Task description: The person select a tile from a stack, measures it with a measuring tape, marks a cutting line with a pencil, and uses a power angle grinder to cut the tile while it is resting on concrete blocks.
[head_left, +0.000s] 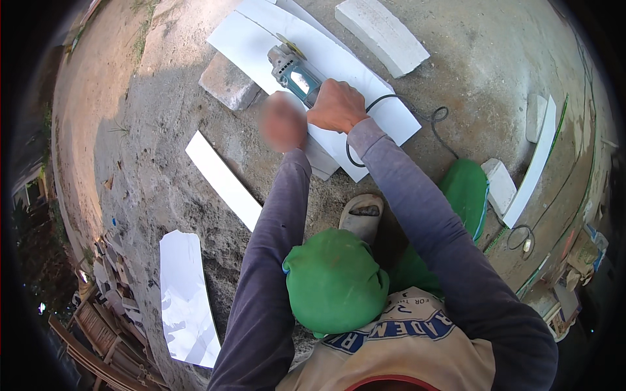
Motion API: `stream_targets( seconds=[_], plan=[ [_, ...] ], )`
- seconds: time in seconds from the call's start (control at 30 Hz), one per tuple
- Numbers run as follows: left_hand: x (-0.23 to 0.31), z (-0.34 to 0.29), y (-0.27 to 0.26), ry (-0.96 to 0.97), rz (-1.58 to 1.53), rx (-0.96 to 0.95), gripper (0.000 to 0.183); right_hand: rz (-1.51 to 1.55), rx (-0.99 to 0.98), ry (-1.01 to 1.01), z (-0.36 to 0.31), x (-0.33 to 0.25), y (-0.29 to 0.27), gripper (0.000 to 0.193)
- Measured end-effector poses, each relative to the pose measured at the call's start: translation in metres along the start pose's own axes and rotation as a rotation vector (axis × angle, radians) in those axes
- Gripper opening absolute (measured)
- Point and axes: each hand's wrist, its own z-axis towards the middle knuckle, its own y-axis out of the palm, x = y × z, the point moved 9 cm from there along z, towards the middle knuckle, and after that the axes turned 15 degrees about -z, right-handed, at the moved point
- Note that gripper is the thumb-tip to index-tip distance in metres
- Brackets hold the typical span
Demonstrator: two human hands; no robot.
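The right hand (337, 105) is wrapped tight around the body of a teal and grey angle grinder (293, 70), whose disc end points away from the person and sits on a large white tile (339, 62) laid on the rough concrete ground (163, 143). The left hand (283, 122) is blurred; it lies just beside the right one at the near edge of the same tile, and whether it presses flat or grips anything cannot be told. The tile rests on grey concrete blocks, one block (228, 83) showing under its left side. The grinder's black cord (417, 120) loops off the tile to the right across the ground. Another long pale block (381, 34) lies beyond the tile at the top. A narrow white tile strip (223, 180) lies on the ground to the left of the arms, and a wider curved white offcut (186, 296) lies nearer the lower left. On the right a long white strip (536, 163) leans against a small pale block (501, 186). No packages, labels or signs show on the ground, and no containers; at the lower left edge there is a heap of broken pieces and timber slats (107, 306). The person crouches in green trousers, one knee (334, 281) between the purple sleeves, and a sandalled foot (362, 215) is planted just below the tile.
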Motion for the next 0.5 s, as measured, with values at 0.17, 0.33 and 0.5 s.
stream_targets(
  seconds=[0.17,0.33,0.5],
  plan=[
    [-0.002,0.0,-0.003,0.017,0.006,0.019,0.052,0.001,-0.013,0.004,-0.008,0.005,0.001,0.037],
    [0.001,-0.001,-0.001,0.023,0.017,0.031,0.053,-0.025,-0.029,0.027,-0.003,0.01,0.005,0.036],
    [0.0,0.001,-0.001,0.031,0.017,0.021,0.053,0.032,0.013,0.004,-0.012,0.01,0.002,0.033]
  ],
)
